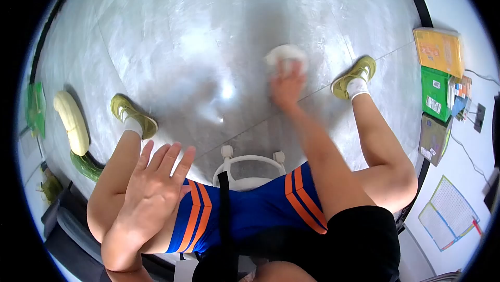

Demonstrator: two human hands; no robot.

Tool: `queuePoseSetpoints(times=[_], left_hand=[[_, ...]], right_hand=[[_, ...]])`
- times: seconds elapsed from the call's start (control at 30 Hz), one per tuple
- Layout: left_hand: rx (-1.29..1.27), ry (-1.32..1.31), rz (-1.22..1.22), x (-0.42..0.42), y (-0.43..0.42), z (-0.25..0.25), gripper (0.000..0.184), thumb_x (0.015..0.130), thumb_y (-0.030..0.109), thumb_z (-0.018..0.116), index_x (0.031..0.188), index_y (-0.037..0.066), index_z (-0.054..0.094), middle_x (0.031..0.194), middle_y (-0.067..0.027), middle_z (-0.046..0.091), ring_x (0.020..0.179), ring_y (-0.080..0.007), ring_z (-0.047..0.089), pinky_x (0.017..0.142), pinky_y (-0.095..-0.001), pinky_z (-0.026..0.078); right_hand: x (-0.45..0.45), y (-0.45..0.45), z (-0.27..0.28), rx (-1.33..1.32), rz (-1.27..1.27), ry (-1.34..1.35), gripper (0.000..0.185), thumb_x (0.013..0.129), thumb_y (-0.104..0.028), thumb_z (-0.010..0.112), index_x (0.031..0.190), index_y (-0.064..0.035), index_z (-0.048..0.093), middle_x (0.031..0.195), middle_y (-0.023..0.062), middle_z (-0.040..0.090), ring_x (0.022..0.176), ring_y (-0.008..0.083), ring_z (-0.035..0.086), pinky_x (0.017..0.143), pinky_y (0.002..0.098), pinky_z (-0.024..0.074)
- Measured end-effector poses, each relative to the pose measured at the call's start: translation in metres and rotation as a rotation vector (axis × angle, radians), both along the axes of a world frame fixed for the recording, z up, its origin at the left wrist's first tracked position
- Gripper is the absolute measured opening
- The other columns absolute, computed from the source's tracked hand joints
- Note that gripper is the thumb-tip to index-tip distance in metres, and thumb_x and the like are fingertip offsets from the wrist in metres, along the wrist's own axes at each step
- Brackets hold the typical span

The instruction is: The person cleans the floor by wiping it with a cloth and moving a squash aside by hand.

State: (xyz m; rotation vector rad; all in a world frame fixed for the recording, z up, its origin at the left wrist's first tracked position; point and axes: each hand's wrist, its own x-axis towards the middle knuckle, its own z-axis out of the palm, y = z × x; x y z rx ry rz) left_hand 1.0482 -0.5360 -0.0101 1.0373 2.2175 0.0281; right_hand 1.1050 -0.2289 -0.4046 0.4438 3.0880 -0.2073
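Observation:
A white, blurred item (286, 53) that looks like a cloth is on or just above the grey floor (208, 37). My right hand (288, 81) reaches out to its near edge, with the fingers over it; motion smears them, and I cannot make out a grip. My left hand (159, 178) hovers above my left thigh, back of the hand up, fingers stretched out and apart, holding nothing. Between my legs, the white base of a seat (250, 166) shows two casters.
Green shoes (133, 115) (354, 77) are on my feet. At the left lie a pale long gourd (73, 123) and a dark green one (86, 166). A yellow package (440, 51), a green box (436, 93) and a grey package (434, 137) line the right wall.

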Motion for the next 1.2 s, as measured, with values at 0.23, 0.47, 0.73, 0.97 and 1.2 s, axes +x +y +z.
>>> queuePoseSetpoints(times=[0.23, 0.47, 0.73, 0.97, 1.2], left_hand=[[0.070, 0.076, -0.034, -0.001, 0.000, -0.003, 0.058, 0.075, 0.016, 0.076, 0.128, 0.000, 0.057, 0.120, -0.0166, 0.062, 0.117, -0.0338, 0.057, 0.113, -0.0480, 0.036], [0.494, -0.386, 0.089, -0.004, -0.035, 0.031, 0.016, 0.086, 0.020, 0.074, 0.084, 0.004, 0.071, 0.076, -0.0073, 0.067, 0.071, -0.0247, 0.063, 0.069, -0.0362, 0.051], [1.371, -1.185, 0.243, 0.039, -0.068, 0.034, 0.017, 0.092, 0.011, 0.071, 0.104, -0.001, 0.074, 0.072, -0.0089, 0.063, 0.054, -0.0134, 0.057, 0.049, -0.0239, 0.040], [1.577, -1.423, 0.404, 0.073, -0.100, 0.037, 0.020, 0.097, 0.013, 0.063, 0.111, -0.001, 0.069, 0.081, -0.0131, 0.063, 0.059, -0.0166, 0.057, 0.051, -0.0283, 0.041], [1.632, -1.562, 0.465, 0.070, -0.115, 0.038, 0.024, 0.096, 0.020, 0.066, 0.112, 0.002, 0.065, 0.083, -0.0140, 0.063, 0.061, -0.0217, 0.057, 0.056, -0.0356, 0.043]], right_hand=[[0.037, -0.069, -0.008, -0.329, 0.678, 0.050, 0.060, 0.091, -0.037, 0.060, 0.148, -0.0317, 0.044, 0.156, 0.0128, 0.034, 0.149, 0.0366, 0.021, 0.115, 0.0633, 0.0211], [0.048, 0.089, -0.019, -0.078, 0.058, 0.030, 0.066, 0.097, -0.041, 0.055, 0.156, -0.0299, 0.029, 0.157, 0.0223, 0.029, 0.146, 0.0433, 0.025, 0.112, 0.0660, 0.0233], [0.075, -0.026, -0.021, -0.022, 0.208, -0.121, 0.069, 0.097, -0.046, 0.054, 0.157, -0.0342, 0.024, 0.162, 0.0218, 0.020, 0.150, 0.0424, 0.013, 0.115, 0.0663, 0.0138], [0.067, -0.170, 0.019, -0.204, 0.907, -0.240, 0.069, 0.090, -0.040, 0.065, 0.152, -0.0406, 0.035, 0.159, 0.0109, 0.031, 0.150, 0.0327, 0.019, 0.117, 0.0639, 0.0142], [0.061, -0.307, 0.024, -0.251, 1.414, -0.242, 0.071, 0.080, -0.052, 0.070, 0.146, -0.0473, 0.042, 0.159, 0.0016, 0.032, 0.150, 0.0275, 0.020, 0.119, 0.0619, 0.0133]])
